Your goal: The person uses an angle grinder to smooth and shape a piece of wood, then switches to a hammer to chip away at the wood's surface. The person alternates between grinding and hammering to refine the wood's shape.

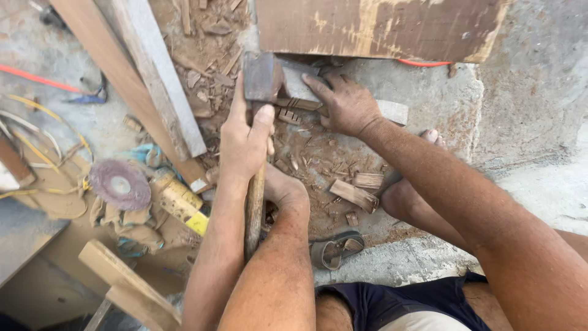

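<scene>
My left hand [245,144] grips the wooden handle [254,208] of a hammer. Its dark, worn head [262,76] rests over a grey wooden piece [392,111] lying on the concrete. My right hand [346,104] presses flat on that piece just right of the hammer head, fingers pointing left. A small notched bit of wood [288,115] lies between the two hands. Wood chips and offcuts [355,195] are scattered below them. My bare feet [285,190] flank the work spot.
An angle grinder with a reddish disc [119,184] and yellow body [180,203] lies on rags at the left. Two long planks [153,79] slant down from the top left. A brown board [380,27] spans the top. A sandal [337,248] lies near my legs. An orange cable [37,78] runs at the far left.
</scene>
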